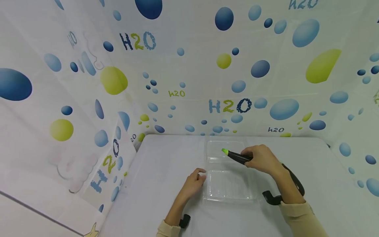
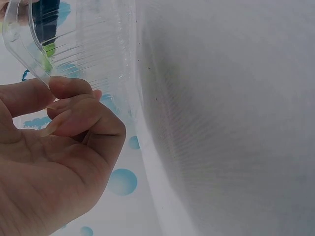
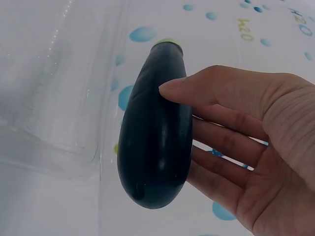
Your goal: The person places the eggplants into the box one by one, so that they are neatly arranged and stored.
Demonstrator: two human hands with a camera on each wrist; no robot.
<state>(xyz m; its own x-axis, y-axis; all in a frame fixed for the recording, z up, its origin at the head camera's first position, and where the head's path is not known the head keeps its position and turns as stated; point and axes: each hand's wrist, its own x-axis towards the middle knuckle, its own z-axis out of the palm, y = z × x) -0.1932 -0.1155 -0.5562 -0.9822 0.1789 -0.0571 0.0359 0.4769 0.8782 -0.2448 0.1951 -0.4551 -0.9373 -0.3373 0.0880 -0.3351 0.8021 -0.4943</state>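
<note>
My right hand [image 1: 263, 159] grips a dark, glossy eggplant [image 1: 238, 157] with a bright green stem end. In the right wrist view the thumb lies across the eggplant [image 3: 155, 132] and the other fingers are behind it. The eggplant is held above an opened clear plastic clamshell box [image 1: 229, 199], its stem end pointing left. At the box's left side, my left hand [image 1: 192, 184] pinches the edge between thumb and index finger. The left wrist view shows this rim [image 2: 17, 46] and the box's ribbed wall, with the left hand's other fingers curled.
The box lies on a white-covered table [image 1: 165, 154]. Behind and to the left hangs a white sheet [image 1: 195, 65] with blue and green spots and H2O lettering. A black strap device [image 1: 272, 198] sits on the right wrist, and a smaller black piece [image 1: 185, 221] on the left.
</note>
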